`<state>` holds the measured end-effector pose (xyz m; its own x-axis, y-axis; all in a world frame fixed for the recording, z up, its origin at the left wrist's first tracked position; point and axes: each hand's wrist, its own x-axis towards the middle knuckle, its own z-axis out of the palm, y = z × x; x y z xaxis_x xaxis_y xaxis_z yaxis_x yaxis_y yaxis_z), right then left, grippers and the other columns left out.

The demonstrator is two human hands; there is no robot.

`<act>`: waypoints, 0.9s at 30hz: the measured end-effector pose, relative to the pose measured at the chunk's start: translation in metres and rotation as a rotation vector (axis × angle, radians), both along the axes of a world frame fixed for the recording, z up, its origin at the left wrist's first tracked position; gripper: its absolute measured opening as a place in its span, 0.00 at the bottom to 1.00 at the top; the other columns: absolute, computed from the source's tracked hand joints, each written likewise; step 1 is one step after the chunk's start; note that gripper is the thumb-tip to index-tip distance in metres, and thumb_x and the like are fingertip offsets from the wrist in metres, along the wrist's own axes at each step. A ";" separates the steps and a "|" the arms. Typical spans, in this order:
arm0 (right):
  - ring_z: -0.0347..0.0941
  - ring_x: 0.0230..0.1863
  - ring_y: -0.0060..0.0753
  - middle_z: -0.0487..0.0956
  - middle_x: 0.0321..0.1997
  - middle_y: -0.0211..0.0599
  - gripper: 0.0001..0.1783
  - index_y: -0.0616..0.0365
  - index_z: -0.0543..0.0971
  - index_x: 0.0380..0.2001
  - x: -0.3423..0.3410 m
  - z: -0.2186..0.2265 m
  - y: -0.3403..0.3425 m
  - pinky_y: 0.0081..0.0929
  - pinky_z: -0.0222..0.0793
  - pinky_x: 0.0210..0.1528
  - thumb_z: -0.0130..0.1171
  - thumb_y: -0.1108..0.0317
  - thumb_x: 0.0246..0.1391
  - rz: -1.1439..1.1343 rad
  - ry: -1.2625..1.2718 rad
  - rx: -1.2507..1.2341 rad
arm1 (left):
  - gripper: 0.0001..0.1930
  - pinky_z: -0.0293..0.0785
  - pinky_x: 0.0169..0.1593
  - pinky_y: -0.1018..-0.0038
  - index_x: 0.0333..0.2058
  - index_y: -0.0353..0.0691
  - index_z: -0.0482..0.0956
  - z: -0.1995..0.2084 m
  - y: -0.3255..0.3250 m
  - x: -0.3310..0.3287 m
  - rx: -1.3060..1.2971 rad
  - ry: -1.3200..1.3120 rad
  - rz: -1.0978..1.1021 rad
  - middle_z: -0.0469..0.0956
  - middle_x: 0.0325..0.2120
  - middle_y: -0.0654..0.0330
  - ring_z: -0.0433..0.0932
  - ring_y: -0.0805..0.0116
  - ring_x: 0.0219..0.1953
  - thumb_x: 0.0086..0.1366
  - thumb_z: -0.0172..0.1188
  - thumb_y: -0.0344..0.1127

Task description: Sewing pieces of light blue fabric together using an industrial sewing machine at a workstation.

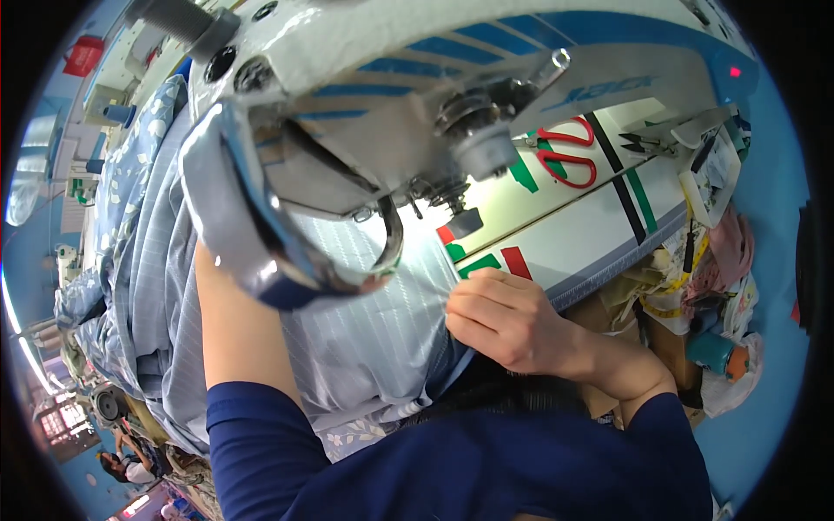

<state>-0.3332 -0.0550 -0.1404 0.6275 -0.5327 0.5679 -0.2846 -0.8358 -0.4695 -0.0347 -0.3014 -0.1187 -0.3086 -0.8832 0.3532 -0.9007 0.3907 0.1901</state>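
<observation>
Striped grey-blue fabric point(347, 360) lies under the white and blue sewing machine point(347, 130) and runs off to the left. At its right edge my right hand point(504, 317) is closed, pinching the fabric beside the white machine bed point(565, 217). My left forearm point(243, 334) reaches up over the cloth and passes behind the machine's shiny metal guard point(252, 226). That guard hides most of my left hand, so its fingers cannot be read. The needle area is partly hidden by the machine head.
Red-handled scissors point(566, 154) lie on the bed, with dark-tipped snips point(647, 146) farther right. A white tray point(714, 178) sits at the bed's right end. Beyond it are cloth scraps point(730, 252) and a teal thread cone point(717, 354). Leaf-patterned fabric point(143, 165) is heaped at left. Another person point(135, 464) is far off.
</observation>
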 end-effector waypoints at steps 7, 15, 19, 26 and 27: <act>0.76 0.39 0.36 0.76 0.33 0.35 0.09 0.62 0.76 0.30 0.019 0.002 -0.023 0.30 0.74 0.41 0.58 0.74 0.40 -0.085 0.052 0.049 | 0.16 0.72 0.49 0.62 0.44 0.38 0.77 0.007 -0.031 -0.002 0.019 -0.017 0.085 0.73 0.48 0.50 0.74 0.52 0.47 0.58 0.61 0.37; 0.75 0.47 0.46 0.78 0.42 0.43 0.10 0.64 0.77 0.34 -0.002 0.005 0.004 0.36 0.71 0.50 0.56 0.78 0.45 -0.129 -0.011 0.063 | 0.17 0.72 0.51 0.60 0.45 0.40 0.77 0.028 0.005 -0.011 0.121 0.006 0.241 0.71 0.53 0.49 0.73 0.51 0.50 0.59 0.60 0.40; 0.75 0.48 0.50 0.78 0.46 0.47 0.12 0.66 0.78 0.37 -0.033 0.007 0.057 0.37 0.72 0.50 0.54 0.85 0.47 -0.331 -0.049 0.106 | 0.18 0.72 0.52 0.60 0.46 0.40 0.77 0.033 0.084 0.000 0.091 -0.182 0.206 0.70 0.55 0.50 0.72 0.51 0.52 0.59 0.60 0.41; 0.76 0.48 0.44 0.79 0.45 0.45 0.13 0.65 0.77 0.42 -0.067 -0.041 0.169 0.31 0.71 0.51 0.56 0.81 0.51 -0.137 0.146 0.805 | 0.19 0.66 0.60 0.61 0.50 0.37 0.76 0.013 0.241 0.007 0.134 -0.158 -0.018 0.66 0.59 0.49 0.67 0.51 0.58 0.59 0.61 0.36; 0.76 0.48 0.44 0.79 0.45 0.45 0.13 0.65 0.77 0.42 -0.066 -0.054 0.170 0.31 0.71 0.51 0.56 0.81 0.51 -0.118 0.126 0.749 | 0.17 0.66 0.59 0.61 0.48 0.38 0.77 0.010 0.259 0.003 0.078 -0.149 -0.036 0.67 0.58 0.50 0.67 0.53 0.58 0.60 0.61 0.36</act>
<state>-0.3989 0.1148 -0.1940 0.5785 -0.8145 -0.0427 -0.4410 -0.2684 -0.8564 -0.0319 -0.0421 -0.1086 -0.3847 -0.8934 0.2319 -0.9067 0.4128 0.0862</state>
